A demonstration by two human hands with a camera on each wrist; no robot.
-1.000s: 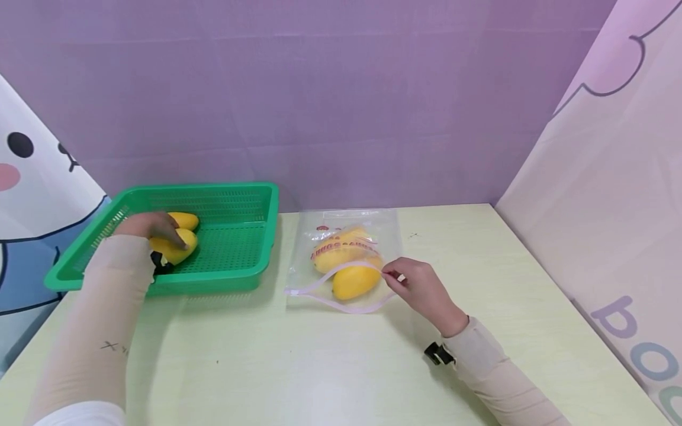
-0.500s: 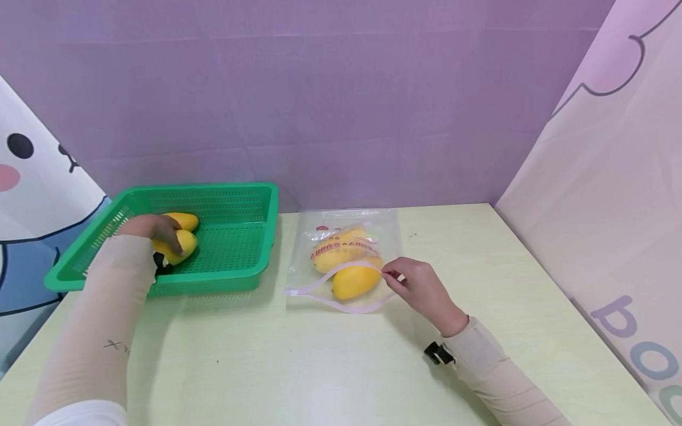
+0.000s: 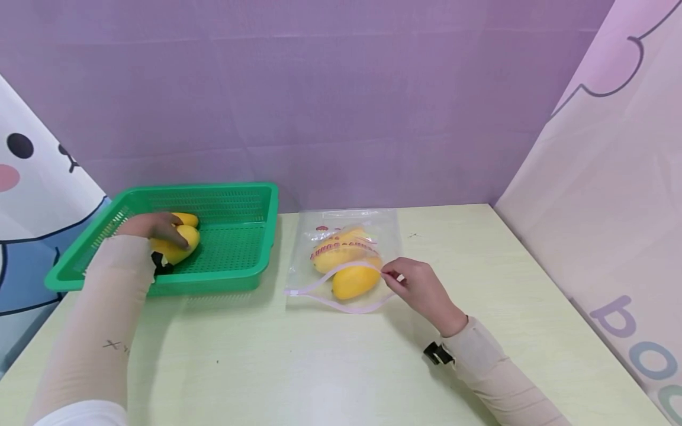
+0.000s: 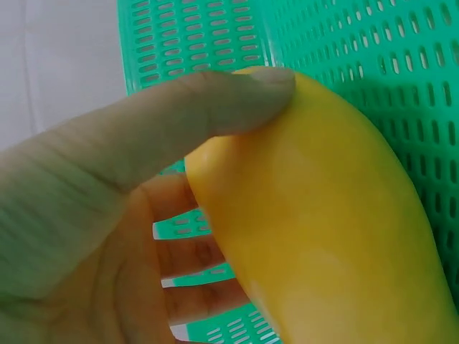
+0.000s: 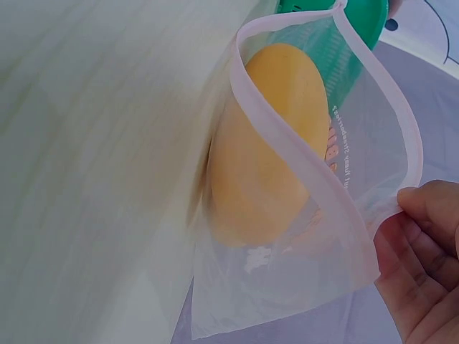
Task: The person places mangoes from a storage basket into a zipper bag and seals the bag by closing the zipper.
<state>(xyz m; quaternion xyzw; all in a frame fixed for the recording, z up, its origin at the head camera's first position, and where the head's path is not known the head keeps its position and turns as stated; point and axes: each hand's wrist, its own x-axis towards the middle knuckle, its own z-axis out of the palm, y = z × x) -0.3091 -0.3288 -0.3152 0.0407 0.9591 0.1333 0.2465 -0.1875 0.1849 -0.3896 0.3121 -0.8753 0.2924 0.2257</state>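
Observation:
In the head view my left hand [image 3: 151,227] reaches into the green basket [image 3: 269,236] and grips a yellow mango [image 3: 183,245]. The left wrist view has the thumb across the top of this mango [image 4: 323,208], with the fingers curled around its far side. Another mango [image 3: 187,219] lies just behind it in the basket. My right hand [image 3: 423,290] pinches the lip of a clear zip bag [image 3: 303,248] whose mouth gapes toward me. Two mangoes are inside the bag, one near the mouth [image 3: 354,282] and one deeper [image 3: 335,255]. The pinch on the bag's edge [image 5: 398,208] shows in the right wrist view.
The basket and bag stand side by side on a pale wooden table [image 3: 319,367]. A purple cloth wall [image 3: 341,106] rises behind them. Printed cloth panels [image 3: 602,236] border both sides.
The mango under my left hand has shifted slightly up and to the right within the basket. My right hand and the bag have hardly moved.

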